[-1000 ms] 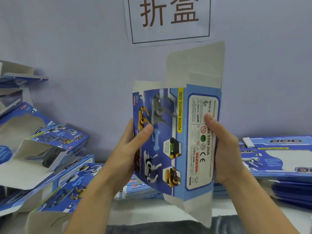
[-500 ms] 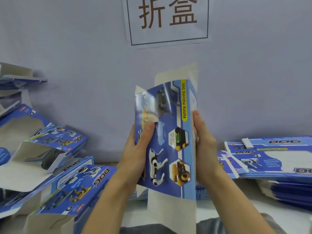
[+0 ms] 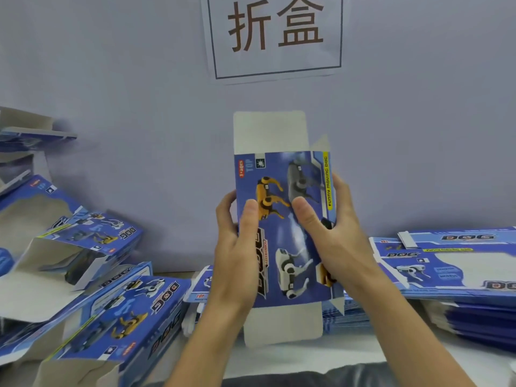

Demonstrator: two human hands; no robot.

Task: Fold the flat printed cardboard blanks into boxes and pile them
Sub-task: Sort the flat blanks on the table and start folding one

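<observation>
Both grips are closed on one blue printed box blank (image 3: pixel 282 227), held upright in the air in front of the chest, above the desk (image 3: pixel 349 350) and facing the camera. The left hand (image 3: pixel 237 247) clasps the left edge, thumb flat on the printed face beside the yellow dog and fingers wrapped behind. The right hand (image 3: pixel 332 236) clasps the right edge the same way, thumb lying across the face near the grey dog. Plain grey flaps stick out at the top (image 3: pixel 269 131) and bottom (image 3: pixel 282 325), both unfolded; a narrow side flap shows at the upper right corner. Whether the sleeve is squared open or pressed flat I cannot tell from this angle.

The step in hand looks like opening the sleeve before tucking an end. The risks come from the hold itself: squeezing both edges inward could bow the printed panel and crease it off its score line. The loose lower flap hangs near the stack of flat blanks (image 3: pixel 452 272) on the right and could catch on it if the piece drops lower. The folded boxes (image 3: pixel 117 314) heaped on the left lie at loose angles, so one added carelessly may slide off.
</observation>
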